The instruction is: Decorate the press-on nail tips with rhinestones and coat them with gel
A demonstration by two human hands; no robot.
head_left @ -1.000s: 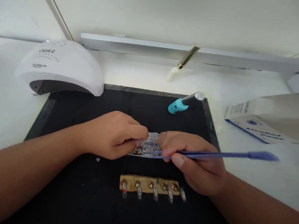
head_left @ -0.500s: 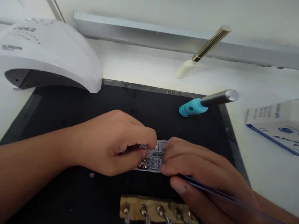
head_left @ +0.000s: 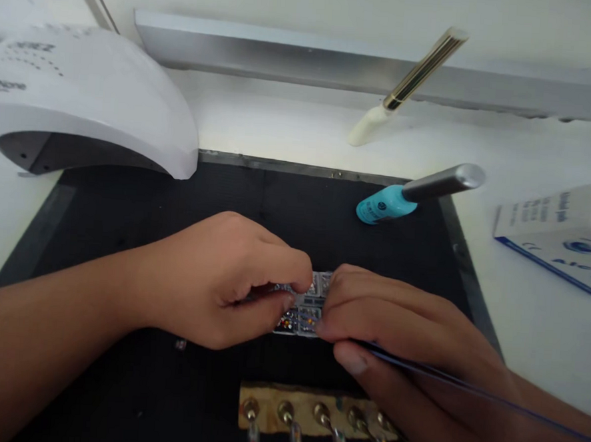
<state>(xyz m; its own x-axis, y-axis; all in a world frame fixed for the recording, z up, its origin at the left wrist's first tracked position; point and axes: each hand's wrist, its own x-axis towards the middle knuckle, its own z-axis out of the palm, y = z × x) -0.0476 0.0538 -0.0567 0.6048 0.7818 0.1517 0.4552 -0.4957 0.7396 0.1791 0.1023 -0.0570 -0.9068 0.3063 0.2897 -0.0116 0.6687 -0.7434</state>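
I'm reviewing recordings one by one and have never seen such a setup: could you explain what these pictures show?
There is no machine here, just a person's bare left hand and right hand, filmed from a camera worn on the head, looking forward and down. Both are at a clear, compartmented case of small shiny pieces on a black mat; whether the left grips it is unclear. The right also holds a slim blue tool. Nearer the person lies a tan strip with metal knobs. Farther off are a turquoise bottle, a white arched device and a printed box.
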